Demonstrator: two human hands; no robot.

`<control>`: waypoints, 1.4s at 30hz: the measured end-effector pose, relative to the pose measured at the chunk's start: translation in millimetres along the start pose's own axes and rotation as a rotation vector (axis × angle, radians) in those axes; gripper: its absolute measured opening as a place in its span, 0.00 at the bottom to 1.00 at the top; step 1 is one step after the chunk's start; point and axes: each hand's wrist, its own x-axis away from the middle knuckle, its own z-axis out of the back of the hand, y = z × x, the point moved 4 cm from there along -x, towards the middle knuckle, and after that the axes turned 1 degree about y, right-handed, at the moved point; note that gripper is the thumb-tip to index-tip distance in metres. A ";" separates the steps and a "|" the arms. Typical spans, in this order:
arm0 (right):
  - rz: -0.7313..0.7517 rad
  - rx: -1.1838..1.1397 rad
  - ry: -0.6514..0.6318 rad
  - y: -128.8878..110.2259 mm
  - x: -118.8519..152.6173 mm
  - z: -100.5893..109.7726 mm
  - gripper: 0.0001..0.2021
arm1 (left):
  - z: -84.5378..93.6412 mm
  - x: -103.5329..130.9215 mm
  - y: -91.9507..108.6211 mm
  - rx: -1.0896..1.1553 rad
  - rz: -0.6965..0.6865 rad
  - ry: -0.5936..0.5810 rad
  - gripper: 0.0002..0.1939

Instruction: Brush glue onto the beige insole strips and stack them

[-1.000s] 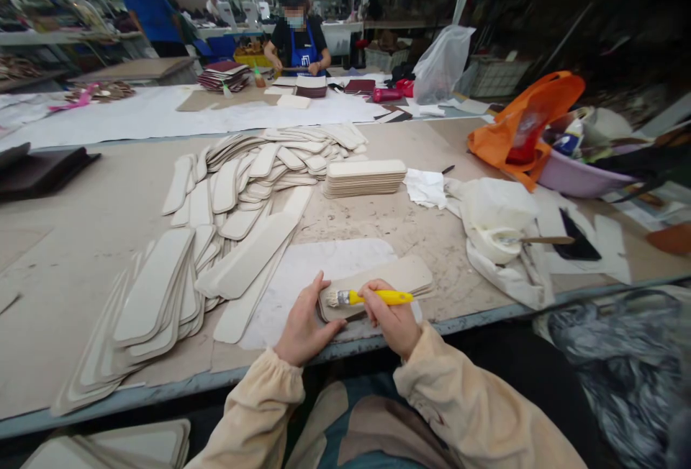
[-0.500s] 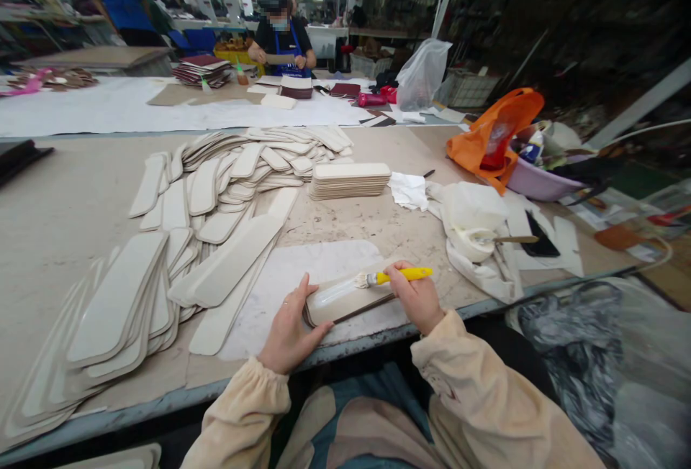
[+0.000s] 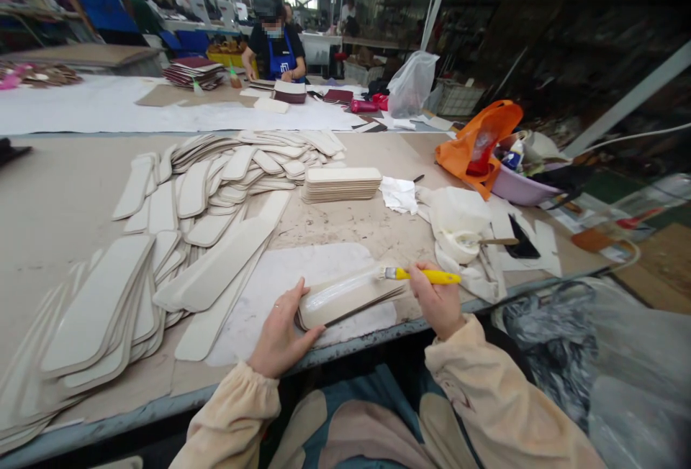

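My right hand is closed around the yellow handle of a brush, whose pale bristles touch the right part of a long beige piece. A shiny wet streak runs along that piece, which lies on top of a thin stack. At its left end my left hand grips the stack, thumb on the near edge and fingers at the far side. White paper lies under the stack. Many loose beige pieces spread over the left side, and a neat stack stands beyond.
At the right are a white container with a stick across it, an orange bag and a purple basin. A crumpled white cloth lies near the neat stack. A person works at the far table.
The brush in my right hand has moved right along the beige piece. My left hand still holds the left end. The view has shifted slightly, and the person across has lowered their hands.
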 end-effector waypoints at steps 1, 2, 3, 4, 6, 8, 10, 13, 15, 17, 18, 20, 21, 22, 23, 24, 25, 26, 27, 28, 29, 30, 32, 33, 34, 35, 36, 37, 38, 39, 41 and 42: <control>-0.035 -0.122 -0.047 -5.1 8.4 -11.5 0.15 | 0.2 -0.1 0.6 -0.003 -0.003 -0.002 0.47; -0.068 -0.235 -0.105 -10.4 16.9 -24.9 0.15 | 0.4 -0.1 1.1 -0.007 -0.003 -0.004 0.47; -0.093 -0.325 -0.166 -15.7 25.0 -39.1 0.14 | 0.7 -0.1 1.6 -0.010 -0.001 -0.007 0.48; -0.110 -0.388 -0.222 -20.6 32.2 -53.0 0.14 | 1.0 -0.1 2.2 -0.011 0.001 -0.007 0.48; -0.115 -0.439 -0.314 -27.4 42.7 -76.9 0.14 | 1.7 0.0 3.2 -0.010 0.007 -0.006 0.50; -0.099 -0.413 -0.376 -29.2 47.7 -91.9 0.13 | 2.2 0.0 3.9 -0.008 0.015 -0.008 0.50; -0.076 -0.350 -0.395 -26.9 47.6 -96.0 0.13 | 2.4 0.0 4.3 -0.010 0.020 -0.012 0.50; -0.048 -0.231 -0.361 -20.7 40.6 -85.3 0.13 | 2.4 -0.5 4.9 -0.018 0.014 -0.014 0.49; -0.026 -0.160 -0.322 -16.7 33.6 -72.5 0.13 | 2.3 -0.8 5.0 -0.024 0.007 -0.011 0.48; -0.015 -0.114 -0.282 -11.7 25.9 -58.9 0.13 | 2.2 -0.8 4.6 -0.033 0.006 -0.011 0.47; -0.014 -0.098 -0.264 -8.6 22.1 -52.3 0.13 | 2.0 -0.7 4.2 -0.038 0.006 -0.012 0.46; -0.020 -0.057 -0.229 -1.2 14.1 -39.1 0.14 | 1.4 -0.2 3.1 -0.047 0.005 -0.014 0.45; -0.020 -0.030 -0.212 2.7 9.9 -32.4 0.14 | 1.1 0.0 2.4 -0.051 0.002 -0.013 0.45; -0.018 0.005 -0.193 6.5 5.6 -25.4 0.14 | 0.8 0.2 1.7 -0.053 -0.001 -0.010 0.45; -0.011 0.044 -0.174 9.8 1.2 -18.2 0.15 | 0.5 0.3 1.1 -0.055 -0.008 -0.006 0.45; 0.000 0.089 -0.157 12.5 -3.2 -11.0 0.15 | 0.3 0.3 0.6 -0.057 -0.014 -0.001 0.44; 0.016 0.135 -0.141 14.4 -7.2 -3.9 0.15 | -0.1 0.2 0.2 -0.059 -0.020 0.003 0.44; 0.036 0.184 -0.125 15.4 -10.7 2.9 0.16 | -0.4 0.0 0.0 -0.061 -0.026 0.006 0.44; 0.059 0.234 -0.110 15.4 -13.5 9.3 0.16 | -0.7 -0.3 -0.1 -0.062 -0.029 0.006 0.43; 0.084 0.283 -0.096 14.6 -15.2 15.0 0.16 | -0.9 -0.5 -0.1 -0.064 -0.029 0.006 0.43; 0.114 0.331 -0.082 12.9 -15.9 19.7 0.16 | -1.0 -0.7 0.1 -0.064 -0.029 0.007 0.43; 0.148 0.372 -0.067 10.7 -15.5 23.4 0.15 | -0.8 -0.9 0.3 -0.064 -0.027 0.008 0.43; 0.234 0.428 -0.039 5.4 -11.8 26.8 0.14 | 0.0 -1.0 1.2 -0.060 -0.027 0.008 0.44; 0.291 0.448 -0.030 2.8 -8.8 26.3 0.13 | 0.5 -1.0 1.7 -0.056 -0.027 0.006 0.44; 0.353 0.469 -0.032 0.6 -5.3 23.8 0.12 | 1.0 -1.0 2.2 -0.053 -0.029 0.004 0.44; 0.410 0.495 -0.046 -0.8 -1.3 19.5 0.11 | 1.5 -1.0 2.6 -0.051 -0.030 0.001 0.45; 0.460 0.527 -0.075 -1.5 3.1 13.4 0.10 | 1.9 -1.1 3.0 -0.049 -0.032 0.001 0.45; 0.500 0.564 -0.114 -1.7 8.0 5.6 0.10 | 2.2 -1.1 3.3 -0.048 -0.035 0.003 0.45; 0.533 0.602 -0.155 -2.0 13.4 -3.2 0.10 | 2.3 -1.1 3.5 -0.047 -0.038 0.006 0.45; 0.562 0.638 -0.192 -3.1 19.6 -12.6 0.10 | 2.1 -1.0 3.5 -0.047 -0.040 0.009 0.45; 0.633 0.690 -0.240 -10.0 34.2 -31.7 0.10 | 1.0 -0.6 3.0 -0.044 -0.041 0.011 0.45; 0.677 0.699 -0.258 -15.8 42.1 -40.6 0.09 | 0.2 -0.4 2.6 -0.040 -0.041 0.012 0.45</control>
